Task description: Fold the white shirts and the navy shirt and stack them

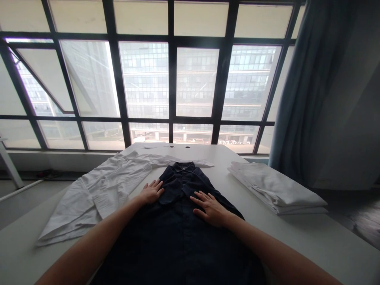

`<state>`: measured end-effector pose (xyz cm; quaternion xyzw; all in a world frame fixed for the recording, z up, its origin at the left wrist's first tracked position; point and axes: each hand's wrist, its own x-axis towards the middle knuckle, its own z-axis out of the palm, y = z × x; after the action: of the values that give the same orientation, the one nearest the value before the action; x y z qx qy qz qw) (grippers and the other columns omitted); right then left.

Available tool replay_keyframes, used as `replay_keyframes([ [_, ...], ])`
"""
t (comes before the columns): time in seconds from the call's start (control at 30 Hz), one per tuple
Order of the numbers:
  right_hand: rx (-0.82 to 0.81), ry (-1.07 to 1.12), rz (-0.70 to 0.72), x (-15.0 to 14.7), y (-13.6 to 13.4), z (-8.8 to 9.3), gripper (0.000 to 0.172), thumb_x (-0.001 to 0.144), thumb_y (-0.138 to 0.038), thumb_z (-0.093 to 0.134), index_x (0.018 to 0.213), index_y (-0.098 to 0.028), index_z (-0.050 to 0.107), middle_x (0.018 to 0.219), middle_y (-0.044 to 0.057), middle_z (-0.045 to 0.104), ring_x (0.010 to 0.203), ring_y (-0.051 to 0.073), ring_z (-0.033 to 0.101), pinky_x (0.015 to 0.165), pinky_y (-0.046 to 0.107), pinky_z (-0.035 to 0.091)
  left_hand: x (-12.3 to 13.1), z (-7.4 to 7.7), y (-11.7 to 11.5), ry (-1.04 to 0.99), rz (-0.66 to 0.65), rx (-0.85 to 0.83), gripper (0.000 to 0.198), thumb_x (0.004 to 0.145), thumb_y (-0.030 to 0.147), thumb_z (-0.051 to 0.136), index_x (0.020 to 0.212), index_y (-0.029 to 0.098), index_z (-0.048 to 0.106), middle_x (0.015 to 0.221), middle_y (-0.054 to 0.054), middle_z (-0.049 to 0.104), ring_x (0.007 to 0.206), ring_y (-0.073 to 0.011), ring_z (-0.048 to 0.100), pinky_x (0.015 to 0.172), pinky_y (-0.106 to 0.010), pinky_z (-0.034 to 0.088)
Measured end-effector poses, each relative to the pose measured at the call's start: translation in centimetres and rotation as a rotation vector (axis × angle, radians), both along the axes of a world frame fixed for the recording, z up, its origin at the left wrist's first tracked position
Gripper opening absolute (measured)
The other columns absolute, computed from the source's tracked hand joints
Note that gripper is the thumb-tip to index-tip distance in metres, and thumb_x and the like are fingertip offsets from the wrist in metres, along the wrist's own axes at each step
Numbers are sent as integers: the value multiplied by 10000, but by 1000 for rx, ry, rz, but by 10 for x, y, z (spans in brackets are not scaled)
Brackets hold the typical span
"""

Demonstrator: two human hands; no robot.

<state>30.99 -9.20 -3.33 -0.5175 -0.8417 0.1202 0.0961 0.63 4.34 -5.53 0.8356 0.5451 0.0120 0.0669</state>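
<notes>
A dark navy button-up shirt (pixel 181 245) lies front side up on the white table, its collar pointing away from me. Flat on the shirt's left side near the chest rests my left hand (pixel 151 192), fingers spread. My right hand (pixel 210 209) lies on the right chest area, palm down with its fingers apart. Neither hand grips the cloth. Both sleeves are mostly out of sight, and the shirt's lower end runs past the bottom of the view.
To the left, a rumpled white shirt (pixel 101 194) is spread over the table (pixel 225 158). A stack of folded white clothes (pixel 276 186) sits on the right. Behind stand large windows (pixel 145 79), with a grey-blue curtain (pixel 308 91) at the right.
</notes>
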Motion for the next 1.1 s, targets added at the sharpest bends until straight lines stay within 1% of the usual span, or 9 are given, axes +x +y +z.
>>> replay_keyframes([
  [0.2,-11,-23,61,11,-5,5,643,951,-640,400,1506,-317,382,1609,94,230,1477,340,186,1171,588,120,-5,5,-19,42,6,-45,681,990,543,233,1569,186,216,1624,-126,98,1498,-304,79,1158,-584,135],
  [0.3,26,-35,84,9,2,14,649,903,-633,507,1450,-284,490,1538,110,395,1408,352,347,1151,540,242,4,14,-11,65,9,-10,641,992,507,261,1548,189,281,1615,-129,165,1494,-308,122,1156,-595,128],
  [0.4,104,-26,34,3,21,22,584,946,-579,450,1373,-204,584,1432,129,526,1331,321,461,1128,469,317,28,22,4,32,16,73,617,994,489,266,1528,186,321,1611,-121,192,1490,-305,148,1160,-585,134],
  [0.47,140,-41,-39,1,41,23,583,974,-532,404,1395,-158,557,1456,144,499,1363,310,424,1150,454,288,46,23,15,4,14,58,644,993,515,248,1533,168,304,1615,-117,179,1492,-294,143,1168,-567,138],
  [0.57,118,-87,-159,1,79,18,653,974,-533,396,1483,-125,429,1548,143,366,1443,299,295,1188,468,203,63,18,33,8,31,17,689,992,542,223,1541,129,273,1618,-127,151,1498,-281,111,1183,-537,115],
  [0.67,54,-78,-241,8,120,8,706,973,-561,365,1531,-129,328,1594,118,271,1477,264,215,1201,463,166,63,12,56,18,70,11,711,994,544,200,1550,103,237,1621,-135,104,1503,-269,80,1187,-535,95],
  [0.8,-78,-76,-341,26,163,-9,764,974,-631,243,1556,-137,252,1622,83,177,1498,231,139,1206,488,107,49,3,87,4,58,0,692,998,520,188,1560,117,209,1624,-110,72,1505,-249,57,1185,-549,84],
  [0.97,-66,-145,-431,39,184,-21,796,960,-665,199,1579,-166,157,1637,50,92,1505,219,84,1205,490,52,44,1,109,-13,54,30,626,1015,476,199,1557,166,238,1625,-91,102,1504,-254,51,1182,-553,111],
  [1.1,5,-255,-428,29,173,-10,765,976,-628,204,1569,-145,208,1629,86,150,1498,247,120,1197,494,19,54,13,99,43,79,74,604,1024,446,229,1547,145,270,1618,-117,148,1502,-275,74,1182,-563,95],
])
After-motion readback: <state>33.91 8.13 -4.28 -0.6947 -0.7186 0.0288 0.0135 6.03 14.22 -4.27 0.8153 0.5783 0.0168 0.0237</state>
